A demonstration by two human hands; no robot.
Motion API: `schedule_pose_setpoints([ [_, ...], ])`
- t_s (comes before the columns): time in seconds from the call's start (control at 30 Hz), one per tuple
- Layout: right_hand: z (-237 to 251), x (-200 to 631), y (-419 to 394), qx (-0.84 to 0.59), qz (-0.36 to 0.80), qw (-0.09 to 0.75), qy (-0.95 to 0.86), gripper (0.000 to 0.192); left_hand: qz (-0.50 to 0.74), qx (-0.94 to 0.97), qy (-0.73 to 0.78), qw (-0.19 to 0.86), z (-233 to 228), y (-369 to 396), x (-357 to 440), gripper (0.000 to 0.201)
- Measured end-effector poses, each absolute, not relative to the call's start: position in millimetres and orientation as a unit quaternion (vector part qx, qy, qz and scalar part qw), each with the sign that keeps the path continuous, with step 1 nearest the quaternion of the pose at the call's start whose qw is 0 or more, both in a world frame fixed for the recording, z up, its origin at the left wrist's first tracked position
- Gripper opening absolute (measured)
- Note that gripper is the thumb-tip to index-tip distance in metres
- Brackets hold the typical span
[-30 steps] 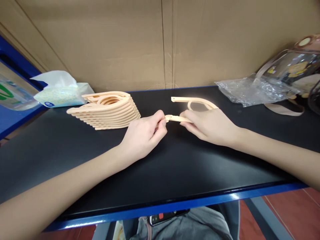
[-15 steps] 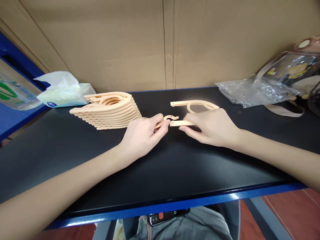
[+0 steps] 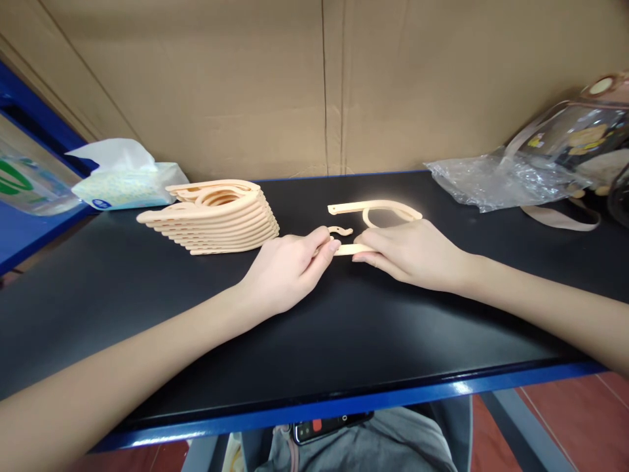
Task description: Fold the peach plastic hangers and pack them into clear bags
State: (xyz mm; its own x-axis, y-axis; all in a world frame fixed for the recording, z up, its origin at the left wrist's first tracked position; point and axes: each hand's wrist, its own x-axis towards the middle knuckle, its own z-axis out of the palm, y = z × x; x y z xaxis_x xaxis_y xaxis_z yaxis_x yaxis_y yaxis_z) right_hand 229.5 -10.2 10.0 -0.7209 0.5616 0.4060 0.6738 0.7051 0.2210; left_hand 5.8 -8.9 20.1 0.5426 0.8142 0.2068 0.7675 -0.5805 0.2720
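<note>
A peach plastic folding hanger [image 3: 376, 208] lies on the black table [image 3: 344, 328] between my hands. My right hand [image 3: 413, 252] rests on its right part and pinches the near arm, whose tip shows at the fingertips. My left hand [image 3: 289, 269] pinches the small hook piece [image 3: 340, 231] at its near end, fingers closed around it. A stack of several folded peach hangers [image 3: 216, 216] sits to the left of my left hand, apart from it.
A tissue pack [image 3: 125, 180] lies at the back left. Crumpled clear plastic [image 3: 496, 180] and a transparent bag [image 3: 580, 141] sit at the back right. A cardboard wall [image 3: 314, 78] stands behind the table. A phone [image 3: 327, 425] lies on my lap below the blue table edge.
The hook piece has swung out from the hanger's arm and now shows as a separate curl. Both hands have shifted slightly closer together and toward me.
</note>
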Motion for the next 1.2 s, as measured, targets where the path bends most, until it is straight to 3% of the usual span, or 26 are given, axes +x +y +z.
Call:
schedule_pose_setpoints([
  [0.43,11,229,-12,-0.331,-0.222,0.184,-0.898,0.033,0.132,0.893,0.419,0.092,22,-8,4,0.032],
  [0.8,13,230,-13,-0.275,-0.326,0.212,-0.879,0.036,0.074,0.919,0.387,0.032,27,-10,2,0.029],
  [1.2,8,228,-14,-0.284,-0.253,0.207,-0.901,0.042,-0.002,0.937,0.350,-0.009,29,-7,2,0.030],
])
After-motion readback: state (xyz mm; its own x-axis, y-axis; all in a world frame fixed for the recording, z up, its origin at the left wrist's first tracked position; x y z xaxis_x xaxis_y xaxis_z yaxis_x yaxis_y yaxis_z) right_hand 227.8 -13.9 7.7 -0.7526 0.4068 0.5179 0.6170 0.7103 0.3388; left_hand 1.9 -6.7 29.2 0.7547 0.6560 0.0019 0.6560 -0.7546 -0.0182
